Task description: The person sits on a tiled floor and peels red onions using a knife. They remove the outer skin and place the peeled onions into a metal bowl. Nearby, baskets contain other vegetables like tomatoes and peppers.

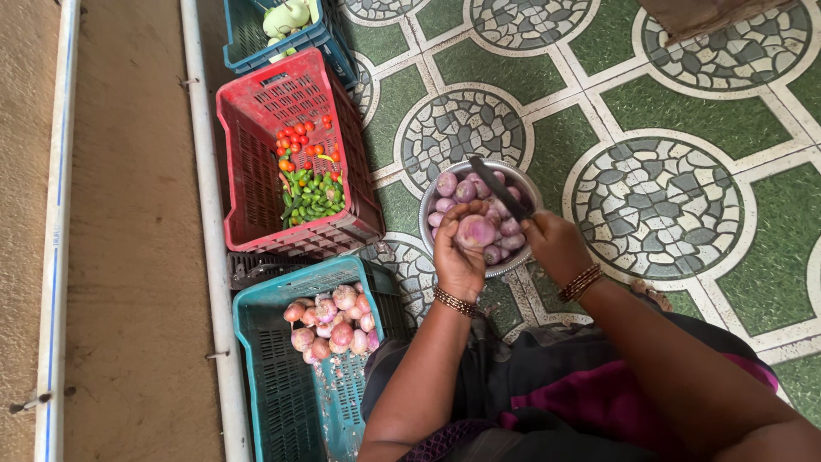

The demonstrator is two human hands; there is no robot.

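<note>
My left hand (457, 257) holds a peeled purple onion (475, 231) over a round metal bowl (428, 202). The bowl stands on the tiled floor and is filled with several peeled purple onions (466, 190). My right hand (554, 244) grips a dark-bladed knife (499, 188), whose blade points up and left across the bowl, close to the held onion. Both wrists wear bangles.
A teal crate (274, 376) at lower left holds several unpeeled onions (332, 323). A red crate (256, 162) above it holds small red tomatoes and green chillies. A blue crate (248, 34) with pale green vegetables is at the top. White pipes (205, 214) run along the left.
</note>
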